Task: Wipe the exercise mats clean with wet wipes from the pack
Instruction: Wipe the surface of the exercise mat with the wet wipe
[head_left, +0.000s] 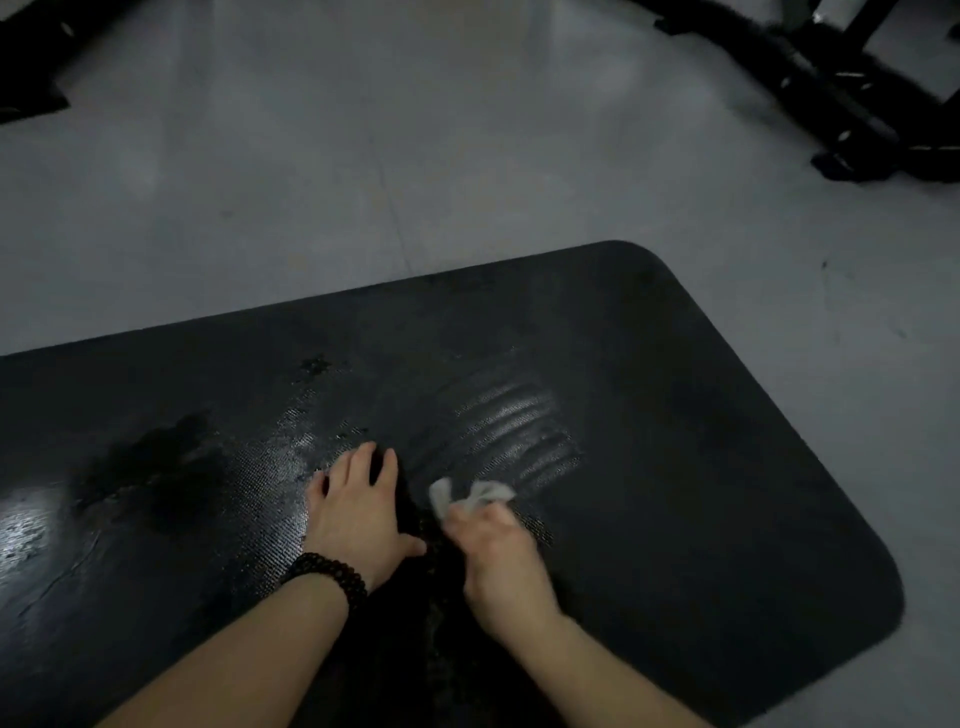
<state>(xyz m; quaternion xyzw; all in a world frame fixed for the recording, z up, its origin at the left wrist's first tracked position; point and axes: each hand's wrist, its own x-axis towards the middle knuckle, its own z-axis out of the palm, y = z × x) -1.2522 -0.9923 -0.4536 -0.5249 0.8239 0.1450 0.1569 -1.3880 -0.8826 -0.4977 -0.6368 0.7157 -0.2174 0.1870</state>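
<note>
Here the black exercise mat (701, 467) lies flat on the grey floor (311, 182), its long axis running from the lower left up toward the right, with two rounded corners at its right end. Its left end runs out of view at the picture's edge, and the near edge is cut off at the bottom.

The right hand (501, 556) is closed in a fist around a crumpled white wet wipe (467, 496), which sticks out past the knuckles and rests on the mat. The hand is blurred, so the fingers cannot be told apart. Just beyond the wipe, up and to the right of the fist, streaks of wet sheen run in parallel lines across the mat.

The left hand (358, 512) lies just left of the fist, palm down, fingers spread and pressed flat on the mat, holding nothing. A dark beaded bracelet (327, 574) circles its wrist. Left of it, a wet patch shines.

Black equipment frames (831, 88) stand far beyond the hands; the dim light hides their detail.
</note>
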